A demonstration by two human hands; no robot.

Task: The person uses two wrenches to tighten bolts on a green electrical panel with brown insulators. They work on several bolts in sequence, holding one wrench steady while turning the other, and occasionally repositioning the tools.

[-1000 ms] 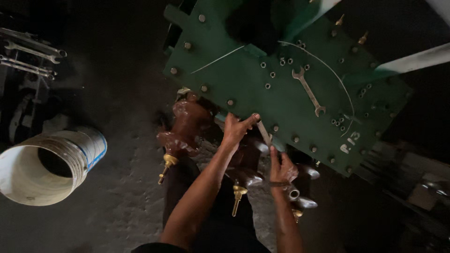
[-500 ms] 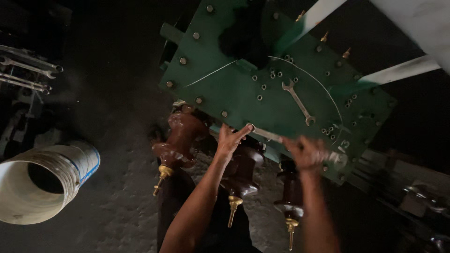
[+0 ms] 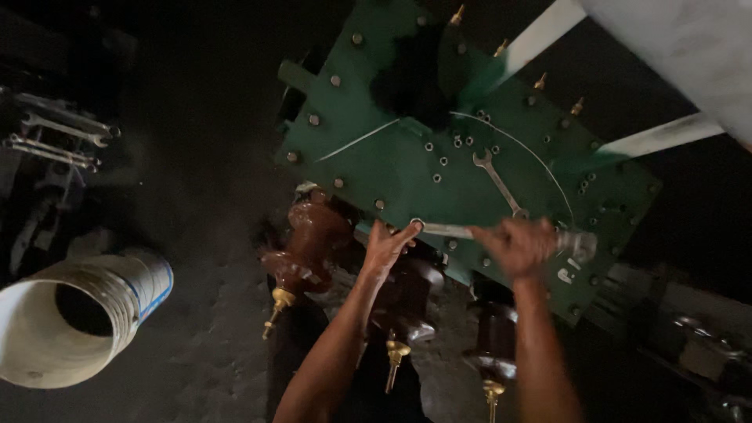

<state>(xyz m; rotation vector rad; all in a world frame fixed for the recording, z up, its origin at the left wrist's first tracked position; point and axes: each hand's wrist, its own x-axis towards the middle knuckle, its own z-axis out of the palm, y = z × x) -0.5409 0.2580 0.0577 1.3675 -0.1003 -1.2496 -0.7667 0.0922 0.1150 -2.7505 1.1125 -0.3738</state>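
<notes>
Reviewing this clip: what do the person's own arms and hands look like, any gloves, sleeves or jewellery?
Both arms are bare from the bottom edge of the picture up, with no sleeves in view. The left hand and right hand wear no gloves. No watch, ring or band is discernible in the dim light.

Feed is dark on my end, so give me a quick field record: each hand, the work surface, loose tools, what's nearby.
left hand: fingertips on head of spanner at plate edge
right hand: gripping the spanner's handle
surface: green bolted plate
loose tool: second spanner lying on plate
below plate: brown insulators, brass tips
floor left: white bucket on its side
far left: more wrenches
</notes>
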